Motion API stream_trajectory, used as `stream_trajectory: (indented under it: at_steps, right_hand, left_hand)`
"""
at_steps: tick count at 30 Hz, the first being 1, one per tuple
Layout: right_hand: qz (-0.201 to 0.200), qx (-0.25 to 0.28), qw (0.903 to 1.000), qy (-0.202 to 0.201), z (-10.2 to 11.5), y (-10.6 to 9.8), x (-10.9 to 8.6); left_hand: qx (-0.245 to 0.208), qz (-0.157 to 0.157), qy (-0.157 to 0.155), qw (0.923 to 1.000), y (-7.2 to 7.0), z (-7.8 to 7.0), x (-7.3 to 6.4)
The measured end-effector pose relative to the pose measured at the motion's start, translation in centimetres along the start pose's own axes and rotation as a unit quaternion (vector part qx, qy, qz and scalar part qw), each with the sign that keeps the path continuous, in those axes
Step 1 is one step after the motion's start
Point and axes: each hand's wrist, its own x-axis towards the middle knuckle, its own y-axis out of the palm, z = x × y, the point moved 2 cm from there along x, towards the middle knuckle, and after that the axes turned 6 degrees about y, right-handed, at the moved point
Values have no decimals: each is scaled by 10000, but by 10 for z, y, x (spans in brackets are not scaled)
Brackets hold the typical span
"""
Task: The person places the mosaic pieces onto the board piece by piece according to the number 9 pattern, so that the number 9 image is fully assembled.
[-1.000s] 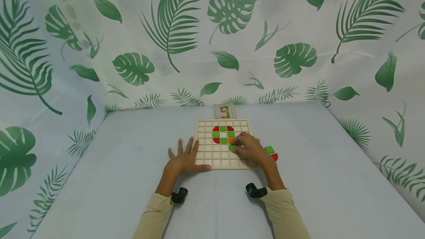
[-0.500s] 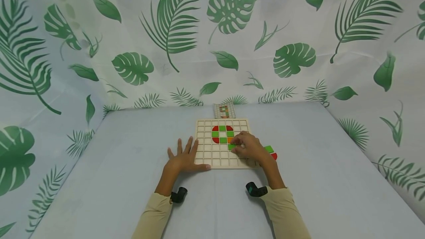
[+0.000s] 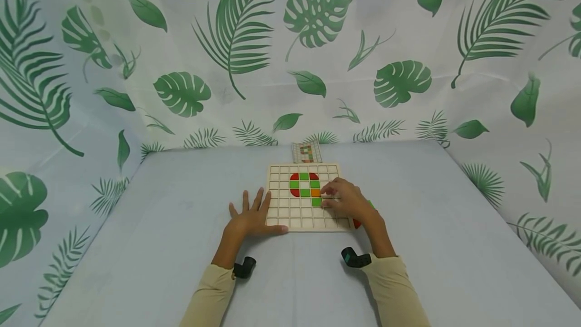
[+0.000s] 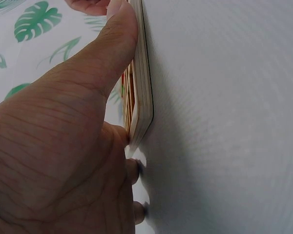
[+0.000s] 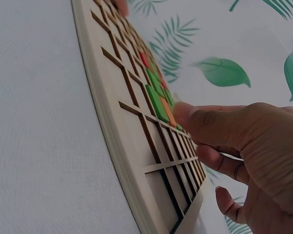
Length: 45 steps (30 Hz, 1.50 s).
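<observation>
A wooden grid board (image 3: 290, 217) lies flat, with red, green and orange tiles forming a ring in its cells. Below the orange tile (image 3: 315, 193) sits a green tile (image 3: 316, 202). My right hand (image 3: 350, 201) hovers just right of these two, thumb and index finger apart, with nothing showing between them. In the right wrist view its thumb (image 5: 185, 111) overlaps the tiles. My left hand (image 3: 248, 220) is spread at the board's near left corner, fingers along the left side and thumb on the front edge, as the left wrist view also shows.
A small pattern card (image 3: 306, 152) stands behind the board. A loose red piece (image 3: 357, 223) and a green piece (image 3: 370, 204) lie to the right, partly hidden by my right hand and wrist. Leaf-printed cloth walls (image 3: 268, 105) enclose the white table (image 3: 181, 191).
My right hand has drawn back slightly to the right from the green tile, which now shows more fully. Its wrist now covers more of the loose pieces. My left hand stays put.
</observation>
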Motion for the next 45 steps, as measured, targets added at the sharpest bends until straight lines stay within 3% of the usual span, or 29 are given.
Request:
stream_trajectory:
  at_steps: [8,14,31,45]
  right_hand:
    - [52,-144,9995,271,-6,-3,-1]
    - [-83,-298,9993,203,-14,-4,-6]
    - [-240,38,9970,734,-39,-23,-25]
    - [-122,245,9917,1259,-63,-37,-35]
  left_hand:
    - [-18,-32,17,10000,-1,0,0]
    - [-47,-43,38,10000,-2,-1,-2]
    - [-76,-50,6,10000,-1,-2,-3]
    - [-92,-117,85,9999,-1,-4,-3]
